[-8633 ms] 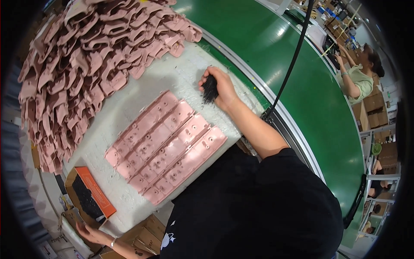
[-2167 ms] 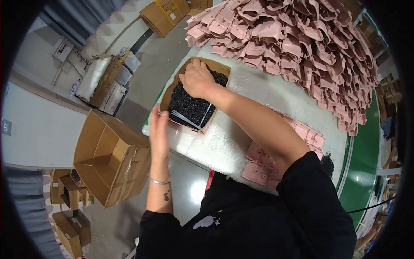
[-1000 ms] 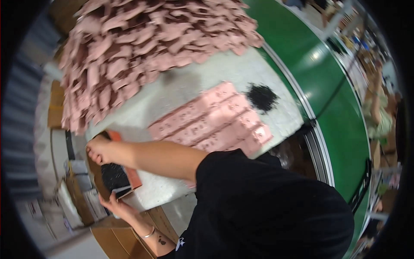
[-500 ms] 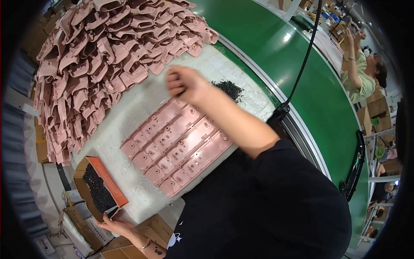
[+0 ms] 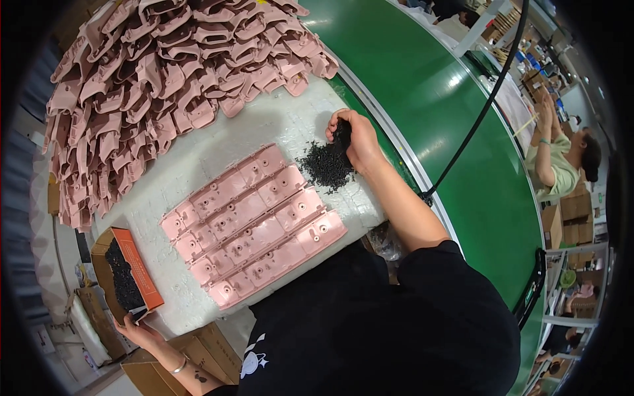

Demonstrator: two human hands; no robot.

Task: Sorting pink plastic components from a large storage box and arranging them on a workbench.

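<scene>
At the right end of the padded white work surface, my right hand (image 5: 360,140) curls around a clump of small black pieces (image 5: 341,134). It is just above a loose pile of the same black pieces (image 5: 327,165), too small to name exactly. Down at the left, my left hand (image 5: 137,332) grips the near end of an open cardboard box with an orange side (image 5: 140,267). Black pieces (image 5: 121,274) fill much of that box. Between my hands, several long pink plastic panels (image 5: 254,224) with round posts and holes lie side by side.
A large heap of pink plastic housings (image 5: 178,86) covers the far left. Beyond the white surface (image 5: 178,175) runs a green conveyor belt (image 5: 422,86) with a metal rail; a black cable (image 5: 479,109) crosses it. Another person (image 5: 561,155) is at the far right.
My right hand has moved right, from above the far end of the panels to the pile of black pieces. My left hand stays at the box. The whole view has shifted slightly.
</scene>
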